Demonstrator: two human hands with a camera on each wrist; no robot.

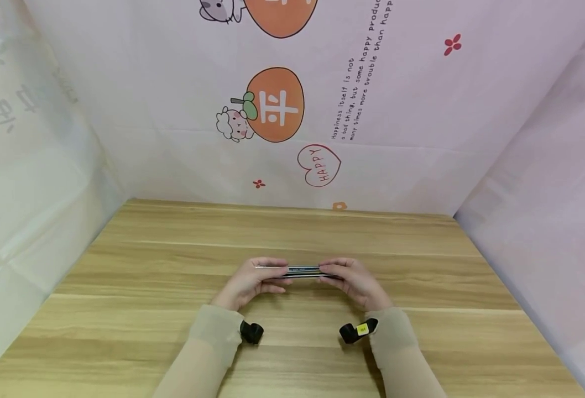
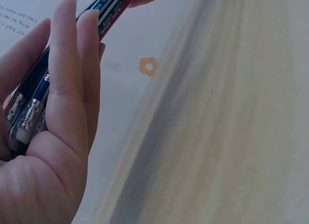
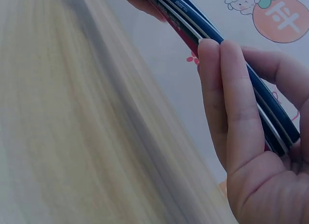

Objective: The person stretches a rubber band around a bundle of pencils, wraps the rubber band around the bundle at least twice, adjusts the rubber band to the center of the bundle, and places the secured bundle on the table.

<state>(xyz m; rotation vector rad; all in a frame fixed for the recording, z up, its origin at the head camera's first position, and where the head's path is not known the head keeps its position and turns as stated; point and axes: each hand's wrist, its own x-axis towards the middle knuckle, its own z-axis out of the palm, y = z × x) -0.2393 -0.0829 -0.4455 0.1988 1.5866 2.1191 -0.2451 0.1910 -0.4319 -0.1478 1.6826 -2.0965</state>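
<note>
A bundle of several pencils, dark blue and dark red, is held level above the table between both hands. My left hand grips the left end, thumb and fingers round it. In the left wrist view, metal ferrules and whitish erasers show at that end, beside the palm. The right end is gripped by my right hand. In the right wrist view, the dark pencils run between the fingers and thumb, with their far tips partly hidden by the hand.
A wood-grain table lies under the hands. Behind it hangs a pale printed cloth, with more pale cloth at the left and right sides. A small black camera is strapped at the left wrist and another camera at the right.
</note>
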